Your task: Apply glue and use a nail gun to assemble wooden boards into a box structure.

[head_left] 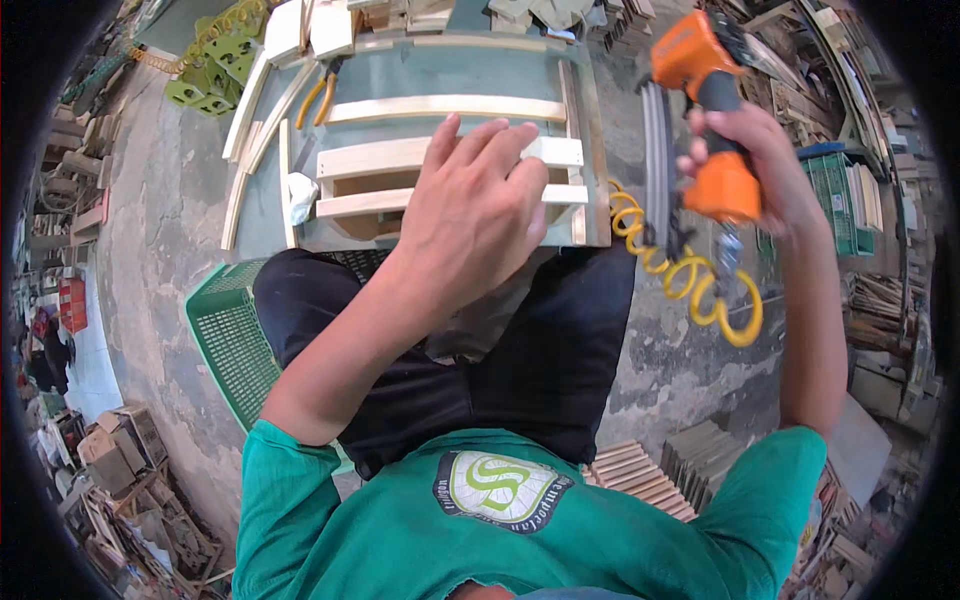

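Observation:
A pale wooden slatted frame lies on the near part of the worktable, its long slats running left to right. My left hand is over its middle and right part, palm down. The fingers are stretched and a little apart, while the palm side stays hidden. My right hand is closed around the handle of an orange nail gun, raised off the table's right side and slightly blurred. Its grey magazine stands toward the table. A yellow coiled air hose hangs below it.
The grey-green worktable carries loose wooden strips, yellow-handled pliers and a crumpled white wad. A green plastic basket stands beside my left leg. Stacked wood pieces lie at my right. Green plastic parts are at the back left.

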Motion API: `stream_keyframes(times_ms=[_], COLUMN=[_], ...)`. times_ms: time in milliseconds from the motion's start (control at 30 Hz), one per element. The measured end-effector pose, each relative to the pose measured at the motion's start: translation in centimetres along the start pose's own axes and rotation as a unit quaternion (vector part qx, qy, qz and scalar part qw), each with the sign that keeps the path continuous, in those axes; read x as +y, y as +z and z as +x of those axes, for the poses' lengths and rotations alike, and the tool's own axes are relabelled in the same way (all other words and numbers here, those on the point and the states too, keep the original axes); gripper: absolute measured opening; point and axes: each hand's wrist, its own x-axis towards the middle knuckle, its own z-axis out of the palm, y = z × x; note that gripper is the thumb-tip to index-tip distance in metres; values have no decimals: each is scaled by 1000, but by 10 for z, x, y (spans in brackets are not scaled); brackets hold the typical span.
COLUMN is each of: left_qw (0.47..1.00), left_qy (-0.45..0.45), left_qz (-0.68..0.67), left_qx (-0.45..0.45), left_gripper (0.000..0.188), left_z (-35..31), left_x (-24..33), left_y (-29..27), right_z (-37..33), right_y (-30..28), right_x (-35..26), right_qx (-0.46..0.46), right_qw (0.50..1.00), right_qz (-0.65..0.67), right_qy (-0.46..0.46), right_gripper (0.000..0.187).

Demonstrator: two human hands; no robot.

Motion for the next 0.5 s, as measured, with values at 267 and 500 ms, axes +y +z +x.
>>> stream_keyframes(times_ms=[267, 500], left_qw=[999, 999], left_qy=[16, 23], left_qz=[18, 27], left_qx=[21, 11], left_gripper=[19, 17], left_z=[-2, 0], left_x=[-2, -2], left_y=[2, 5], right_z=[-118, -139], right_y=[51, 89], right_x=[7, -3], right_qx=[49, 16], right_qw=[998, 996], right_qz=[33, -30], right_qy=[16, 81], right_gripper=[25, 45])
